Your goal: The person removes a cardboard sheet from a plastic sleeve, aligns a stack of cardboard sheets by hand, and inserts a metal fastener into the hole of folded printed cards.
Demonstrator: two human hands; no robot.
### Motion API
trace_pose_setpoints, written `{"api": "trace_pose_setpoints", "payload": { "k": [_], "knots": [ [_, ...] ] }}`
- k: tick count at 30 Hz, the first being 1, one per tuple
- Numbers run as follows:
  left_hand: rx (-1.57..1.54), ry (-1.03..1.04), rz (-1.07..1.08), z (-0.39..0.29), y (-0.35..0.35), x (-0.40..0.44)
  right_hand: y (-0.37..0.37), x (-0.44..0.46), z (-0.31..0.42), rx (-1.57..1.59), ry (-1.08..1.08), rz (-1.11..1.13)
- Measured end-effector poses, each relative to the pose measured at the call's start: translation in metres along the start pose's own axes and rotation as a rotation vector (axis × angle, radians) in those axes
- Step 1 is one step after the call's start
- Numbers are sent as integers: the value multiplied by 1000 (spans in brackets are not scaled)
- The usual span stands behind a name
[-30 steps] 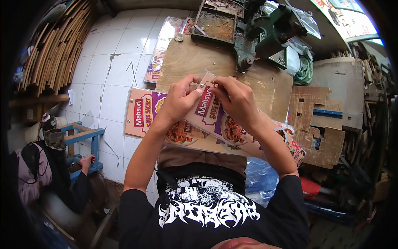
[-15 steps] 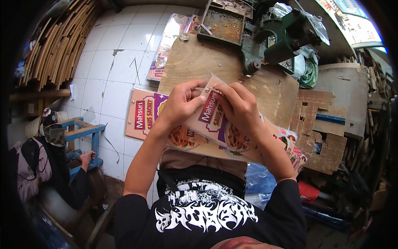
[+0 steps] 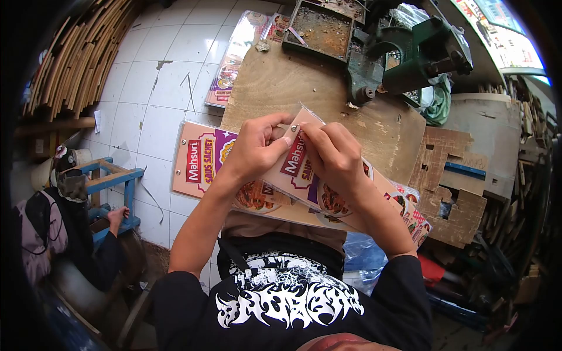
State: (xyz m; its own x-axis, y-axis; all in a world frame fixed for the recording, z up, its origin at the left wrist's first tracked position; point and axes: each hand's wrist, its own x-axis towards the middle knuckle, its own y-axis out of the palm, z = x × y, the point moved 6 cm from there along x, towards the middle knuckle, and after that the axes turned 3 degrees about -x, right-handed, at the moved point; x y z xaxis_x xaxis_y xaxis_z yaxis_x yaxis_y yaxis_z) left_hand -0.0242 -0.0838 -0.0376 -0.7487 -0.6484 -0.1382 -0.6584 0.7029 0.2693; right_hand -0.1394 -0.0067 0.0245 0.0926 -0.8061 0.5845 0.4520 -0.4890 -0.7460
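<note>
A printed Mahsuri sauce banner, covered in clear plastic, lies tilted between my hands. Its upper corner carries a metal eyelet. My left hand pinches that corner from the left, thumb near the eyelet. Fingers of my right hand are closed on the top edge, just right of the eyelet. Under it, across my lap, rests another Mahsuri banner with two eyelets along its left edge. What lies behind the fingers is hidden.
Ahead is a wooden board bearing a dark green press and a metal tray of small bits. More banners lie on the tiled floor. A blue-framed stool and another person's hand are at left.
The view has shifted slightly. My right fingers have moved a little along the banner's top edge; both hands keep hold of the same corner.
</note>
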Motion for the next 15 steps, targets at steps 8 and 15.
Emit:
{"api": "trace_pose_setpoints", "payload": {
  "k": [8,15],
  "knots": [
    [75,23,-33,-8,1,-4,3,0,3,-16,-10,115],
    [90,-4,-10,-6,1,-2,-5,3,0,99,72,149]
  ]
}}
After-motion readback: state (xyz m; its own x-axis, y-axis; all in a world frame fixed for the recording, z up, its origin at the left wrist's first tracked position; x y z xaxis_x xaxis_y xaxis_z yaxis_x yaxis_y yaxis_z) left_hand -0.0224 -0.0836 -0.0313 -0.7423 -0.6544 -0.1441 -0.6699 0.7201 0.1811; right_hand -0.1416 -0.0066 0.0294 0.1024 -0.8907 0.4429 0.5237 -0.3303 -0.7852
